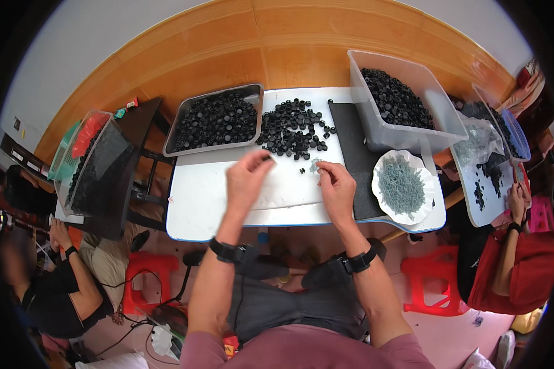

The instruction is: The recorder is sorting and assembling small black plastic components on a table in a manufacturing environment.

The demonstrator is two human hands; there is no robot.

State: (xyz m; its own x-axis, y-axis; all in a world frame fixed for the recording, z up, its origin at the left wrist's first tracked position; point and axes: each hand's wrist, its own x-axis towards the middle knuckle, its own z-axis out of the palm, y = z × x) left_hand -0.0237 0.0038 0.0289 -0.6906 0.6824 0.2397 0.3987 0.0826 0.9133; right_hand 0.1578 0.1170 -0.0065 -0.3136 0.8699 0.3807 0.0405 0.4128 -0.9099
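Over the white table my left hand [245, 181], slightly smeared by motion, pinches a small black round piece [267, 158] at its fingertips. To its right, my right hand [338, 192] is closed with thumb and index finger pressed together; what they hold, if anything, is too small to make out. A few pale grey-green slender pieces [315, 165] lie by the right fingertips. Just beyond both hands spreads a loose heap of black round caps [294, 126]. Two dark bits [302, 171] rest on the table between the hands.
A metal tray [166, 145] of black caps stands back left, a clear plastic bin [412, 139] of them back right. A white scalloped dish [377, 195] with grey-green pieces sits on a black mat [349, 132]. People work at tables on either side; red stools [434, 258] stand below.
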